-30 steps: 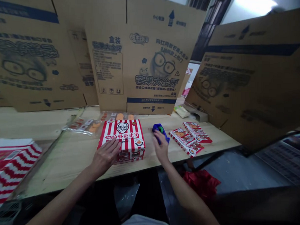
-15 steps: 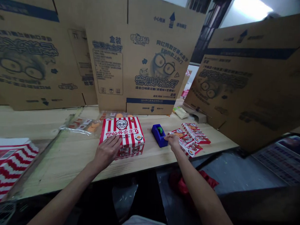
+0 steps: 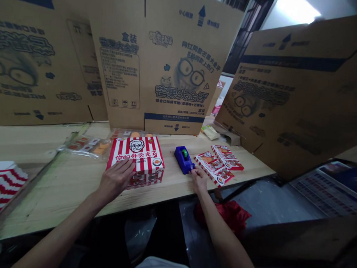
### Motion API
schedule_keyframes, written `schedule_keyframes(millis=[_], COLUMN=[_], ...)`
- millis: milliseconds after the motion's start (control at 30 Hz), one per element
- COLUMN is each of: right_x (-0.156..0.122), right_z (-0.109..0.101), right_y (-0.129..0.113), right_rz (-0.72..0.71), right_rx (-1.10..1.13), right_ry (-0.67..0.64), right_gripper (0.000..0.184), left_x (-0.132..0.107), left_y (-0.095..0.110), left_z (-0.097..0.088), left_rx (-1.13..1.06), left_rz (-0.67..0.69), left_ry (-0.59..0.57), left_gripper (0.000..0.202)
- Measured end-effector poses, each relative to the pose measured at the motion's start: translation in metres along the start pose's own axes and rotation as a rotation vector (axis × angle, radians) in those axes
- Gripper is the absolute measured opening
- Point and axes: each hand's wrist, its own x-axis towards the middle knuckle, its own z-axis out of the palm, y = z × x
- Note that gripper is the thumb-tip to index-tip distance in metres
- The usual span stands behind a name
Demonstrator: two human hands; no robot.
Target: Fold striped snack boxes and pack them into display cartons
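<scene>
A red-and-white striped box (image 3: 147, 146) with a printed cartoon head sits closed on the table. My left hand (image 3: 117, 175) lies flat over its top and near edge, fingers stretched out. To the right of the box stands a blue tape dispenser (image 3: 182, 160) carrying a green-looking roll (image 3: 184, 153). At the dispenser's near end, my right hand (image 3: 199, 180) has thumb and fingers pinched together on the end of the clear tape (image 3: 191, 167). Two flat printed packs (image 3: 214, 168) lie beside that hand; the farther one is partly apart from the nearer.
Clear bags with orange pieces (image 3: 88, 144) lie left of and behind the box. Large cardboard cartons (image 3: 169, 71) stand along the back and right. Striped packaging (image 3: 7, 186) is stacked at the left. A red bag (image 3: 231, 216) is below the table edge.
My right hand has come down and toward me from beside the dispenser to its near end, fingers pinched. The left hand stays on the box. The whole view has shifted slightly.
</scene>
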Motion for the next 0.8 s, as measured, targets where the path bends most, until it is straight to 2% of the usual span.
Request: schedule_keyframes(millis=[67,133,200,233,300,367,400,433,500,567,633,800], right_x=[-0.002,-0.005,-0.008,-0.011,-0.018,-0.030,-0.036,-0.043,-0.055,-0.064,-0.069,-0.069], right_z=[-0.001,-0.001,0.006,0.013,0.039,0.076,0.096,0.116,0.151,0.177,0.193,0.207], right_y=[0.002,-0.007,-0.029,-0.045,-0.083,-0.123,-0.140,-0.153,-0.169,-0.172,-0.171,-0.179], right_rz=[-0.042,-0.094,-0.145,-0.176,-0.294,-0.571,-0.714,-0.853,-1.080,-1.232,-1.323,-1.402], right_rx=[-0.063,-0.125,-0.165,-0.187,-0.262,-0.451,-0.558,-0.676,-0.906,-1.109,-1.254,-1.409], right_ry=[0.024,0.013,-0.047,-0.121,-0.385,-0.821,-0.992,-1.127,-1.279,-1.306,-1.268,-1.254], right_gripper=[0.030,0.031,0.030,0.028,0.024,0.019,0.017,0.015,0.013,0.013,0.016,0.017], left_x=[0.001,0.002,0.002,0.002,0.002,0.002,0.002,0.002,0.002,0.002,0.002,0.008], left_y=[0.001,0.002,0.002,0.002,0.002,0.002,0.002,0.003,0.003,0.004,0.005,0.010], left_z=[0.000,0.000,0.000,-0.001,-0.001,-0.003,-0.003,-0.004,-0.005,-0.007,-0.008,-0.007], left_rx=[0.008,0.004,-0.014,-0.026,-0.052,-0.068,-0.071,-0.071,-0.074,-0.089,-0.096,-0.073], left_rz=[-0.005,-0.014,-0.029,-0.035,-0.045,-0.049,-0.051,-0.052,-0.051,-0.056,-0.071,-0.160], left_ry=[0.005,0.007,0.000,-0.010,-0.027,-0.030,-0.029,-0.028,-0.029,-0.037,-0.041,-0.018], left_gripper=[0.025,0.025,0.025,0.026,0.027,0.027,0.027,0.027,0.028,0.029,0.029,0.026])
